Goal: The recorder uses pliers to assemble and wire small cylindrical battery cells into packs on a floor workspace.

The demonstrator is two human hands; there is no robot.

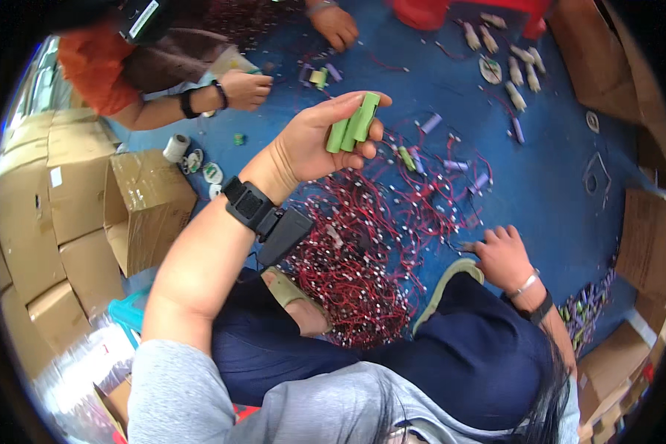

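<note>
My left hand [310,142] is raised palm up over the floor, its fingers curled around green cylindrical battery cells [361,122]. Low on the right, beside my knee, my right hand [505,259] has its fingers bent together. A thin dark tip pokes out past those fingers, too small to name. Between my feet spreads a tangled heap of red and black wires with white connectors [355,274]. Just beyond my left hand's fingertips, purple cells [455,166] and a yellow-green cell [406,157] lie among loose wires.
Across from me another person's hands [246,90] work near more cells. Cardboard boxes [152,200] stack up on the left, and others [644,237] line the right. White wrapped pieces [516,70] lie at the far right. A pile of purple and green cells [586,311] sits beside my right arm.
</note>
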